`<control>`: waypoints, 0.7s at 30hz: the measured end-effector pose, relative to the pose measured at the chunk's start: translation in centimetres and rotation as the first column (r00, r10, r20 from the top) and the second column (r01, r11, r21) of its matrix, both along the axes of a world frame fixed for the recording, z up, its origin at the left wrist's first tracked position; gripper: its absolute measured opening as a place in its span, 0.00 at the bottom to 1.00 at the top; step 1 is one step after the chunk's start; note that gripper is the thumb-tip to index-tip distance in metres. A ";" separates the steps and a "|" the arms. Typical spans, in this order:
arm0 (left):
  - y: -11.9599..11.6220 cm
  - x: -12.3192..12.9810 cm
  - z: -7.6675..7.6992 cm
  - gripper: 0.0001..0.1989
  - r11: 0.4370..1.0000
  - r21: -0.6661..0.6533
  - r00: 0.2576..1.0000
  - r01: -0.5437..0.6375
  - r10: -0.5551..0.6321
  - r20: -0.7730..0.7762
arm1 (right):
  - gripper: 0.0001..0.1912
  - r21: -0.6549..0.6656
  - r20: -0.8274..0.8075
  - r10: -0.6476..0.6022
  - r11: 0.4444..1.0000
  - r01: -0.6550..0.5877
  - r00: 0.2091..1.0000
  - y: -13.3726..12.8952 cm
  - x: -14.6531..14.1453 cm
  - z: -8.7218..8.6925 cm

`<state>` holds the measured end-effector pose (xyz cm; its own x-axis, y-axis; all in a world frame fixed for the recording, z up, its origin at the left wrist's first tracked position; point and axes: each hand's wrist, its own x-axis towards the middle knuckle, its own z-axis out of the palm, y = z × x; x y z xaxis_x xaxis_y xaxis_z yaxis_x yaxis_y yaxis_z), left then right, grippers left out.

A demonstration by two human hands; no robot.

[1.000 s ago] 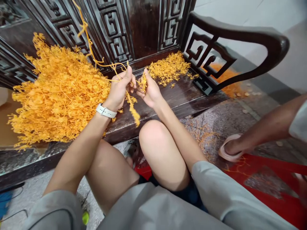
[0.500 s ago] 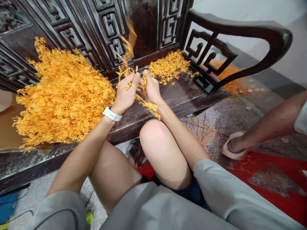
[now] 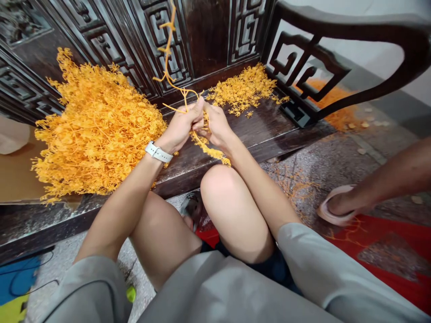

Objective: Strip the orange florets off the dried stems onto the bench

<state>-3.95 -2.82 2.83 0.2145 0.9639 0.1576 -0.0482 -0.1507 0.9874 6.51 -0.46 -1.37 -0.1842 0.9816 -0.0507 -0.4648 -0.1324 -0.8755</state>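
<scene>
My left hand (image 3: 182,127), with a pale watch (image 3: 159,152) on its wrist, is closed around an orange plastic flower branch (image 3: 166,56). Bare, forked stems of this branch rise above the hand, and a flowered end (image 3: 212,151) hangs below, over the raised knee. Thumb to thumb with it, my right hand (image 3: 218,126) pinches the same branch; its fingertips are partly hidden. A tall heap of orange flower branches (image 3: 104,130) lies left of my hands on the dark wooden bench. Beyond my right hand is a low spread of small loose florets (image 3: 245,89).
The bench (image 3: 252,128) has a carved back (image 3: 208,40) and a curved armrest (image 3: 363,33). Orange stems (image 3: 292,181) litter the floor. Another person's foot (image 3: 341,205) in a light shoe is at the right, beside red sheeting (image 3: 397,237). A cardboard piece (image 3: 16,181) lies far left.
The upper stems, blurred and swinging before, now stand out clear and longer above my left hand. My hands have drawn closer together. The whole view has shifted slightly.
</scene>
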 end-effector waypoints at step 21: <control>-0.2 -0.7 -1.4 0.25 0.998 0.069 0.995 0.001 -0.008 0.100 | 0.33 0.014 -0.045 -0.267 0.963 0.267 0.963 0.8 0.5 0.2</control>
<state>-4.69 -3.06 1.39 0.1986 0.9491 0.2444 -0.1475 -0.2176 0.9648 7.01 0.34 -1.14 0.0832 0.9961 -0.0285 -0.5171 0.0187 -0.8557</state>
